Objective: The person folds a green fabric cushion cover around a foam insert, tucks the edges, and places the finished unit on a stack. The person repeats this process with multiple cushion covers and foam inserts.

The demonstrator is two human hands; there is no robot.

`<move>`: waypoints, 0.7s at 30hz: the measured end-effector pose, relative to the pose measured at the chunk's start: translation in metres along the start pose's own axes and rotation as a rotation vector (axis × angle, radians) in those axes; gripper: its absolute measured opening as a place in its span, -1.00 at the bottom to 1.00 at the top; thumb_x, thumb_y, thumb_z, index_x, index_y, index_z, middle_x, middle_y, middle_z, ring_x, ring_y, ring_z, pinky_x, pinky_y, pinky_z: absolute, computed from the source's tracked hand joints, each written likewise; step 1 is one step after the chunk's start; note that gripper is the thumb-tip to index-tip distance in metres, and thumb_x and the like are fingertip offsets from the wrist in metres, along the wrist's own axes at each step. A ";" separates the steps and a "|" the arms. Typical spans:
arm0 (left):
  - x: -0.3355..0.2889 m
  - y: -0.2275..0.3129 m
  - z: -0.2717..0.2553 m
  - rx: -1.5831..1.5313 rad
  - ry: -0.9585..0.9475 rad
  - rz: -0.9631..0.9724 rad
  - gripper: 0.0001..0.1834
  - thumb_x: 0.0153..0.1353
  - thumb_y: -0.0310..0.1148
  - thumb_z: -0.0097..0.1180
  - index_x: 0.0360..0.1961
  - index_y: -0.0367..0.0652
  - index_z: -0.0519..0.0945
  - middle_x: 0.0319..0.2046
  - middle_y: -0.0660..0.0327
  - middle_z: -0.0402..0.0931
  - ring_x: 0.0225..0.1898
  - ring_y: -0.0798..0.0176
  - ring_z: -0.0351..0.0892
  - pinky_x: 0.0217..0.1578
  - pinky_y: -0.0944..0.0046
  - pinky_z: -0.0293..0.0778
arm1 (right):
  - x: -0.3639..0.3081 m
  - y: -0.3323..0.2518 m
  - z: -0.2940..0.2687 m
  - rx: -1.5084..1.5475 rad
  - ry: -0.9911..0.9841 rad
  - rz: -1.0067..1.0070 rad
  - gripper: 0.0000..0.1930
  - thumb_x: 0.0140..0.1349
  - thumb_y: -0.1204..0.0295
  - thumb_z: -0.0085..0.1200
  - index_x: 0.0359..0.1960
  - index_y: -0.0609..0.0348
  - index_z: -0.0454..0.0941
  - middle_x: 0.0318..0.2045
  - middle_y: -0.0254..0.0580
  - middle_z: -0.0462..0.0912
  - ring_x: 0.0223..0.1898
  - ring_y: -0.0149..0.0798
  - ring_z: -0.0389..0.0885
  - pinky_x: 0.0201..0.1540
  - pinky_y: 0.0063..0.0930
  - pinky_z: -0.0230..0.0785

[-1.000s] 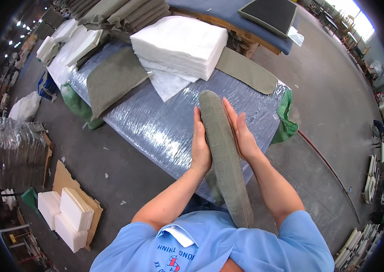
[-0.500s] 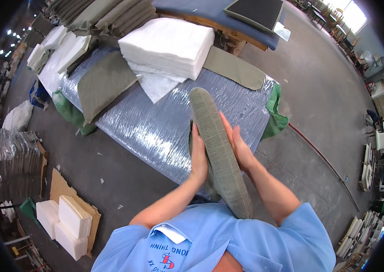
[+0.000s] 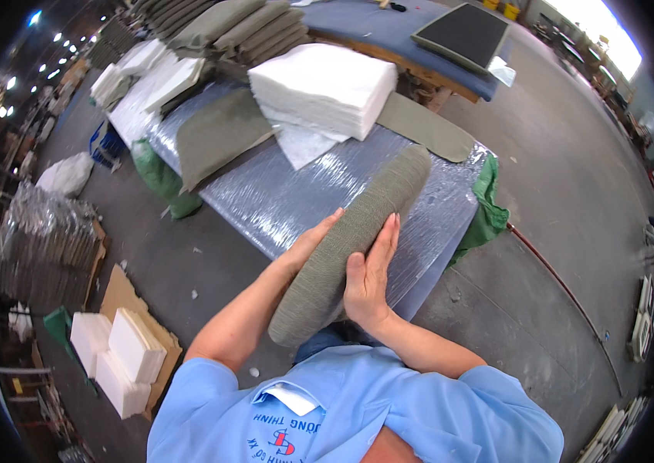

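Observation:
A thick grey-green fabric cushion (image 3: 350,247) stands on edge between my palms in front of my chest, tilted with its far end to the right. My left hand (image 3: 313,241) presses its left side, partly hidden behind it. On the other side lies my right hand (image 3: 371,279), fingers stretched along the fabric and thumb raised. Beneath the far end is a table covered in shiny plastic film (image 3: 265,208). A stack of white wadding sheets (image 3: 323,89) sits there, between a grey-green fabric panel (image 3: 223,135) and a longer rounded fabric panel (image 3: 429,127).
Piled cushion covers (image 3: 238,27) rise at the back left. Behind is a blue-topped table (image 3: 373,23) bearing a dark panel (image 3: 462,37). White foam blocks (image 3: 122,359) rest on cardboard at lower left. A hose (image 3: 558,282) crosses the floor at right, by green cloth (image 3: 485,208).
The cushion has turned in my hands: its far end has swung right and its near end left. My right hand has come nearer my body. The view has shifted slightly.

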State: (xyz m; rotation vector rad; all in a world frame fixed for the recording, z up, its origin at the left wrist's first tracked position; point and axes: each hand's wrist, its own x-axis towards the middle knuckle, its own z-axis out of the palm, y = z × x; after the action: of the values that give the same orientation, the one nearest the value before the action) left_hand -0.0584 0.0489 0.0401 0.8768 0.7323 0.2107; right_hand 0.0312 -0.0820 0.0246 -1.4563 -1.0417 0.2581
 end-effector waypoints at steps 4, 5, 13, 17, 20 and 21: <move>-0.038 -0.017 -0.018 0.038 -0.068 -0.149 -0.36 0.56 0.07 -0.18 0.50 -0.05 0.33 0.38 0.11 0.41 0.31 0.19 0.48 0.29 0.18 0.44 | -0.029 -0.013 -0.046 -0.110 -0.238 -0.001 -0.23 0.35 0.21 0.22 0.47 0.34 0.19 0.41 0.28 0.11 0.43 0.22 0.15 0.48 -0.01 0.04; -0.043 -0.034 -0.023 0.070 -0.096 -0.131 -0.34 0.57 0.10 -0.22 0.52 -0.03 0.30 0.42 0.12 0.35 0.37 0.19 0.41 0.33 0.20 0.37 | -0.027 -0.007 -0.059 -0.142 -0.252 -0.073 -0.42 0.26 0.32 0.30 0.28 0.28 0.46 0.24 0.11 0.30 0.28 0.09 0.32 0.38 -0.06 0.20; -0.009 -0.189 -0.079 0.769 0.291 -0.225 -0.16 0.38 0.25 0.06 0.45 -0.17 0.35 0.41 0.01 0.37 0.45 0.01 0.31 0.37 0.06 0.30 | 0.078 0.056 -0.119 0.089 -0.230 0.114 -0.73 0.46 0.32 0.05 -0.18 0.29 0.68 -0.08 -0.18 0.64 -0.03 -0.27 0.54 0.15 -0.37 0.31; -0.008 -0.231 -0.116 0.848 0.585 -0.496 0.05 0.15 0.28 0.31 0.45 -0.25 0.28 0.36 -0.13 0.38 0.40 -0.17 0.35 0.30 -0.03 0.39 | 0.049 0.059 -0.145 0.225 -0.261 0.191 -0.69 0.49 0.33 0.01 -0.34 0.29 0.65 -0.30 -0.32 0.66 -0.18 -0.44 0.53 -0.01 -0.51 0.31; -0.003 -0.252 -0.135 0.658 0.536 -0.494 0.13 0.07 0.25 0.39 0.48 -0.26 0.23 0.39 -0.19 0.30 0.42 -0.21 0.32 0.33 -0.05 0.38 | 0.019 0.054 -0.169 0.295 -0.204 0.326 -0.68 0.47 0.33 0.03 -0.43 0.27 0.61 -0.36 -0.32 0.64 -0.23 -0.45 0.52 -0.07 -0.50 0.32; 0.003 -0.248 -0.136 0.744 0.525 -0.460 0.13 0.07 0.24 0.40 0.48 -0.27 0.23 0.41 -0.19 0.28 0.42 -0.21 0.31 0.34 -0.05 0.37 | 0.010 0.053 -0.180 0.317 -0.173 0.390 -0.67 0.47 0.33 0.04 -0.46 0.26 0.60 -0.39 -0.33 0.64 -0.26 -0.46 0.51 -0.09 -0.50 0.32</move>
State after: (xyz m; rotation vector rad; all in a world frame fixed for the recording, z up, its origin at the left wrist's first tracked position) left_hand -0.1753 -0.0228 -0.2070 1.3389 1.5331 -0.2789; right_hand 0.1864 -0.1887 0.0196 -1.3515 -0.8006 0.8051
